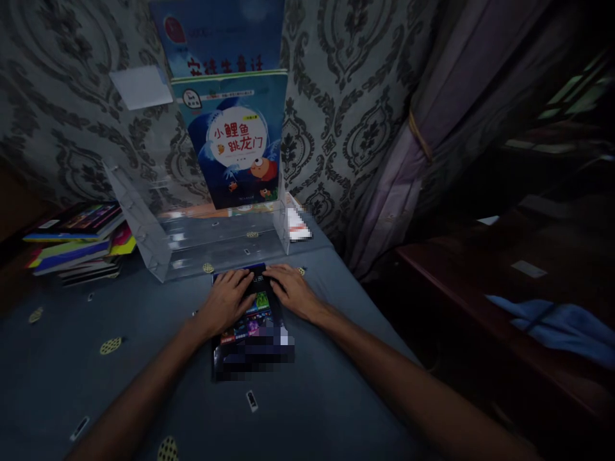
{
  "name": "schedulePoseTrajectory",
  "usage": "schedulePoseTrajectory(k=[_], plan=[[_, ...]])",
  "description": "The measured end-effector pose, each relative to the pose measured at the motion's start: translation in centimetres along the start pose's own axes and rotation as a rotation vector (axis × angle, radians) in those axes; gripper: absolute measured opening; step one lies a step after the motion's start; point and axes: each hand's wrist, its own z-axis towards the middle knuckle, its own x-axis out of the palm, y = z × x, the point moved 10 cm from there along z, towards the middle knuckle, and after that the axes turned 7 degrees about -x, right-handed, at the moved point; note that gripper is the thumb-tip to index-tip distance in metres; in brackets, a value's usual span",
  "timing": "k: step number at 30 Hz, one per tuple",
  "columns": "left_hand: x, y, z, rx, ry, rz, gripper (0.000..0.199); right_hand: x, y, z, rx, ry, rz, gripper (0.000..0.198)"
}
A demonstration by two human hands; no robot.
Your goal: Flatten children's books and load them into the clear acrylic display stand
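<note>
A dark-covered book lies flat on the grey-blue table cloth just in front of a clear acrylic book stand. My left hand rests palm down on the book's upper left part. My right hand lies on its upper right corner, fingers spread toward the stand. Two picture books stand upright in the stand: a light-blue one with a fish on the cover in front and a darker blue one behind it.
A stack of several colourful books lies at the left of the table. Patterned wallpaper is behind the stand, and a tied curtain hangs at the right. A dark wooden surface with a blue cloth sits further right.
</note>
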Motion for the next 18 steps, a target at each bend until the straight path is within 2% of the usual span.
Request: schedulePoseTrajectory(k=[6, 12, 14, 18], plan=[[-1.1, 0.8, -0.8, -0.019, -0.096, -0.082, 0.029, 0.1, 0.1, 0.0, -0.004, 0.022, -0.028, 0.036], [-4.9, 7.3, -1.5, -0.242, -0.174, -0.183, 0.034, 0.0, 0.2, -0.1, -0.008, 0.020, -0.055, 0.034], [-5.4, 8.3, -1.6, -0.219, -0.140, -0.263, 0.033, 0.0, 0.1, -0.2, -0.003, 0.021, -0.063, 0.033], [-5.1, 8.2, -1.6, -0.122, -0.089, -0.321, 0.030, 0.0, 0.2, -0.2, -0.006, 0.038, -0.058, 0.034]])
